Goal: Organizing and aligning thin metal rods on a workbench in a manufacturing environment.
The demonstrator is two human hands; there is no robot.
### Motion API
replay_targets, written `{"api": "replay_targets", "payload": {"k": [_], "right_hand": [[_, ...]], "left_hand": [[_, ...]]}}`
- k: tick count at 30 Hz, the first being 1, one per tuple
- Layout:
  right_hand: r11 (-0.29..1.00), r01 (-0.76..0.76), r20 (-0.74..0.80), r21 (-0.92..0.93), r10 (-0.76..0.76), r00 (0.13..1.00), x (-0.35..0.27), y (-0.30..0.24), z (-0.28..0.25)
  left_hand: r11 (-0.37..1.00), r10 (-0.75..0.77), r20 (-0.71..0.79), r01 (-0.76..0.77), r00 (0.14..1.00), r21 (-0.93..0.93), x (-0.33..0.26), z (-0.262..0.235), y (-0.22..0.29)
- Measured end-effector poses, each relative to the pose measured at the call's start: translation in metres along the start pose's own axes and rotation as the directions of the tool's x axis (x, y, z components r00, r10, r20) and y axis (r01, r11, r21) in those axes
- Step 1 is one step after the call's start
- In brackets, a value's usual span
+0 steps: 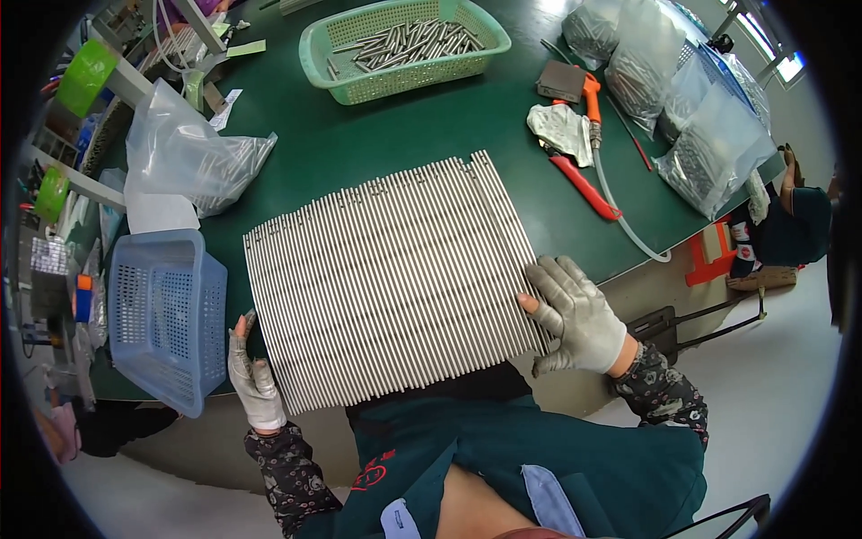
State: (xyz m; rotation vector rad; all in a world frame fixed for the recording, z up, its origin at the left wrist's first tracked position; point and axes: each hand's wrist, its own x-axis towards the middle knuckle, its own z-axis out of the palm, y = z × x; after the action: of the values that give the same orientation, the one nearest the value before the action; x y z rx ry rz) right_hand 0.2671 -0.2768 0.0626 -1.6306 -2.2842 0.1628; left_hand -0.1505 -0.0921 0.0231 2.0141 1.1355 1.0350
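A wide row of thin metal rods (386, 287) lies side by side on the green table, close to my body. Several rods have small dark slots or marks near their far ends. The rod on the far right sticks out a little beyond its neighbours. Along the left edge of the row rests my left hand (256, 382), in a pale glove with bare fingertips, its fingers stretched. My right hand (575, 323), gloved the same way and dirty on the fingers, lies spread against the right edge, its thumb over the outermost rods.
A green basket (404, 85) of short metal pins stands at the back. To the left are a blue basket (166, 314) and a plastic bag (193, 148) of rods. An orange air gun (592, 99), a white cloth (562, 130), red-handled pliers (584, 187) and filled bags (718, 153) occupy the right.
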Motion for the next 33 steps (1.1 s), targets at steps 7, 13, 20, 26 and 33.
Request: {"api": "replay_targets", "payload": {"k": [7, 13, 20, 26, 33], "right_hand": [[0.999, -0.021, 0.04, 0.032, 0.02, 0.999, 0.003, -0.001, -0.01], [0.998, 0.059, 0.02, -0.026, -0.058, 0.998, -0.003, 0.012, -0.006], [0.997, 0.071, -0.088, 0.021, -0.069, 0.994, -0.002, 0.014, 0.006], [0.998, 0.038, -0.154, 0.049, -0.031, 0.988, -0.006, 0.009, 0.015], [0.999, 0.005, -0.026, 0.053, -0.003, 1.0, -0.001, -0.015, 0.008]], "left_hand": [[0.999, -0.049, -0.021, 0.049, 0.999, 0.005, 0.0, 0.001, 0.013], [0.998, -0.054, -0.036, 0.053, 0.998, -0.027, 0.0, 0.002, 0.01], [0.999, -0.047, -0.035, 0.047, 0.998, 0.008, 0.002, 0.002, 0.014], [0.999, 0.005, -0.016, -0.005, 1.0, 0.037, 0.002, 0.001, 0.012], [0.843, 0.291, 0.126, -0.316, 0.948, 0.435, 0.015, 0.02, 0.078]]}}
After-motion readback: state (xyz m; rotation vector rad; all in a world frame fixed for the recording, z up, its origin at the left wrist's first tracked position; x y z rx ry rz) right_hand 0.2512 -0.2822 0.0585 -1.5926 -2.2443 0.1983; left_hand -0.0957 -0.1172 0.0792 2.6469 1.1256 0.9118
